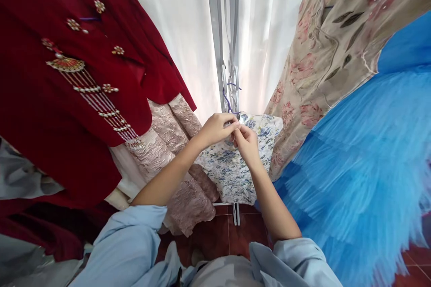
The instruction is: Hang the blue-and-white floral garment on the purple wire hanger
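Observation:
A white dress with a blue flower print [232, 170] hangs from a purple hanger [229, 98] on a metal rack pole [215, 36]. My left hand [215, 129] and my right hand [246, 143] meet at the dress's collar, just under the hanger's hook. The fingers of both hands pinch the fabric at the neckline. What they hold between the fingertips is too small to tell apart from the collar.
A dark red beaded garment [67, 98] hangs at left, with a pink brocade dress [171, 161] beside it. At right hang a beige floral dress [323, 63] and a blue tulle skirt [363, 161]. White curtains [175, 18] are behind; red floor tiles [222, 233] below.

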A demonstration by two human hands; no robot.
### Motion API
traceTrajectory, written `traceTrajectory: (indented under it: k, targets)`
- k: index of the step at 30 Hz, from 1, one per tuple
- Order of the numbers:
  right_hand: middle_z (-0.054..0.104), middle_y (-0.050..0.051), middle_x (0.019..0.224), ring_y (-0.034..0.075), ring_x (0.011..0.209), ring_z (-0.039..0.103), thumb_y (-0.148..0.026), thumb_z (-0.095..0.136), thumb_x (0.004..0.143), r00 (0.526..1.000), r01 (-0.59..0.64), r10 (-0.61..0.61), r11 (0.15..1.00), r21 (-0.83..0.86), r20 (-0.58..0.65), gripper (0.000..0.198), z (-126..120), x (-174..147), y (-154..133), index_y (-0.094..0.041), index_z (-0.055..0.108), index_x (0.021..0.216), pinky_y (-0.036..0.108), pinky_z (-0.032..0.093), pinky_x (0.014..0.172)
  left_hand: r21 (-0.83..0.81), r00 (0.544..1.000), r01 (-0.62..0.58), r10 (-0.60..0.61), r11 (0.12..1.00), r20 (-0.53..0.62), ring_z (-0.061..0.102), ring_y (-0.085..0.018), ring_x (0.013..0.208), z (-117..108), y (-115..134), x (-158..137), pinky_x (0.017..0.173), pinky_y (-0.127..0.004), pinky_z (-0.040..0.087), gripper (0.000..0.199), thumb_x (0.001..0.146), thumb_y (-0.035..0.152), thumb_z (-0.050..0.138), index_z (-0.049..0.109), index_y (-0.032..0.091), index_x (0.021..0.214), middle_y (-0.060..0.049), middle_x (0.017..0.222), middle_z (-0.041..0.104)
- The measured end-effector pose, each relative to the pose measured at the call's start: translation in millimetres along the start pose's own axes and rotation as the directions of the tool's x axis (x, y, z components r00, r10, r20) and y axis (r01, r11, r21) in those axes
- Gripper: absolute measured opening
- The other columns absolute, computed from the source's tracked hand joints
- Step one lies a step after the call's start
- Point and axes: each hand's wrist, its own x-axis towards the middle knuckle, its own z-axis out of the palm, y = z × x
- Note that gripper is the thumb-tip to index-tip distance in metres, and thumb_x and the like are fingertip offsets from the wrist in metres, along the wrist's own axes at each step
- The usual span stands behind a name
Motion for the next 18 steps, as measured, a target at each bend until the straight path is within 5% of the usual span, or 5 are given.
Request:
traceTrajectory:
  k: [6,9,12,16,18]
  targets:
    - [0.052,-0.003,0.052,0.011,0.05,0.045,-0.038,0.054,0.086,0.999,0.013,-0.018,0.991,-0.131,-0.038,0.032,-1,3,22,-0.019,0.054,0.06,0.024,0.033,0.052,0.041,0.987,-0.116,0.12,0.992,-0.107,0.063,-0.015,0.078,3,-13,6,0.071,-0.028,0.047,0.014,0.09,0.017,0.057,0.068,0.015,0.083,-0.004,0.085,0.071]
    - [0.053,-0.002,0.05,0.012,0.05,0.046,-0.036,0.052,0.084,0.995,-0.094,0.083,0.967,-0.236,-0.055,0.03,-4,-17,63,-0.019,0.056,0.06,0.024,0.032,0.052,0.055,0.963,-0.111,0.122,0.992,-0.241,0.063,-0.014,0.075,-3,-13,11,0.069,-0.027,0.046,0.014,0.091,0.02,0.059,0.07,0.015,0.084,-0.004,0.084,0.072]
    - [0.05,-0.001,0.048,0.013,0.049,0.046,-0.037,0.049,0.082,0.96,-0.28,0.258,0.9,-0.333,-0.11,0.034,-7,-68,116,-0.02,0.052,0.053,0.025,0.032,0.052,0.03,0.962,-0.098,0.103,0.995,-0.254,0.06,-0.013,0.069,-12,-16,10,0.066,-0.027,0.045,0.015,0.09,0.023,0.064,0.072,0.016,0.08,-0.004,0.08,0.073]
    - [0.045,-0.001,0.043,0.014,0.045,0.044,-0.043,0.046,0.083,0.909,-0.416,0.381,0.846,-0.333,-0.167,0.039,-2,-143,166,-0.021,0.048,0.051,0.026,0.032,0.049,-0.21,0.977,0.015,-0.059,0.978,-0.203,0.057,-0.011,0.06,-30,-42,-9,0.059,-0.026,0.043,0.022,0.086,0.032,0.07,0.071,0.015,0.072,-0.002,0.068,0.069]
    - [0.047,-0.002,0.046,0.015,0.046,0.046,-0.047,0.048,0.086,0.904,-0.428,0.413,0.864,-0.266,-0.112,0.039,2,-163,175,-0.02,0.054,0.059,0.026,0.035,0.049,-0.461,0.931,0.11,-0.254,0.881,-0.263,0.052,-0.009,0.054,-48,-67,-24,0.052,-0.024,0.039,0.027,0.083,0.038,0.074,0.068,0.015,0.07,0.0,0.059,0.062]
